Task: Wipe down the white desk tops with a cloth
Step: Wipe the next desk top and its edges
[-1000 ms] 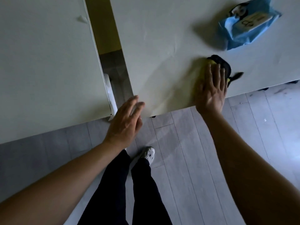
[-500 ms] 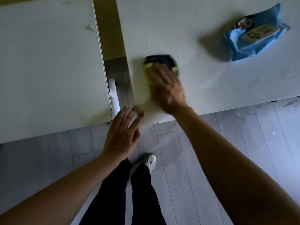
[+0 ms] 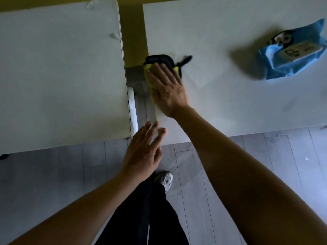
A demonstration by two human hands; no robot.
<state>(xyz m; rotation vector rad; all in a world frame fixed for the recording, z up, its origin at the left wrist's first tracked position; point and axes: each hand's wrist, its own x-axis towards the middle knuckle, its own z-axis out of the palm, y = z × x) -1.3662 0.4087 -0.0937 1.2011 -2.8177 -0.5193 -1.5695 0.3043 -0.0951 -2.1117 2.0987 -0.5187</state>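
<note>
Two white desks stand side by side with a narrow gap between them: the left desk (image 3: 58, 76) and the right desk (image 3: 230, 106). A yellow and black cloth (image 3: 160, 61) lies at the left edge of the right desk. My right hand (image 3: 168, 89) presses flat on the cloth, fingers straight and pointing up-left. My left hand (image 3: 144, 152) is spread open with its fingertips at the near left corner of the right desk, holding nothing.
A blue pack of wipes (image 3: 292, 50) lies on the far right of the right desk. A small white scrap (image 3: 114, 35) sits near the left desk's right edge. A white desk leg (image 3: 132, 106) shows in the gap. Below are grey floorboards, my dark trousers and a white shoe (image 3: 165, 179).
My right hand has swept the cloth leftward across the right desk, from its middle right to its left edge. My left hand has stayed by the near corner.
</note>
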